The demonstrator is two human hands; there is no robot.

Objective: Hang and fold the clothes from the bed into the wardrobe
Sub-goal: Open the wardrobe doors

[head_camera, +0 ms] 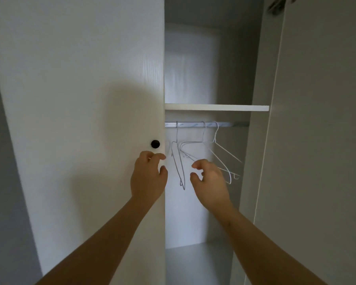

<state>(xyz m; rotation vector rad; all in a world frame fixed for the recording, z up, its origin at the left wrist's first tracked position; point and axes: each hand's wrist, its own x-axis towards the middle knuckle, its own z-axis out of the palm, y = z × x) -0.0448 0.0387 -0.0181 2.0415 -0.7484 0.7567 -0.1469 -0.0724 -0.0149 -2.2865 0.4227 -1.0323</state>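
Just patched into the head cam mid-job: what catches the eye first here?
Two bare hands reach into the open wardrobe at centre: the left hand by the edge of the white door, just below its black knob, and the right hand in front of a few white wire hangers, neither gripping anything. The hangers dangle bare from the metal rail under the shelf; no clothes show.

In front of me the wardrobe door [80,79] is white with a faint wood grain and a soft sheen. Its knob [155,144] looks glossy black. The rail [193,124] is shiny metal; the hangers [218,149] are thin white wire.
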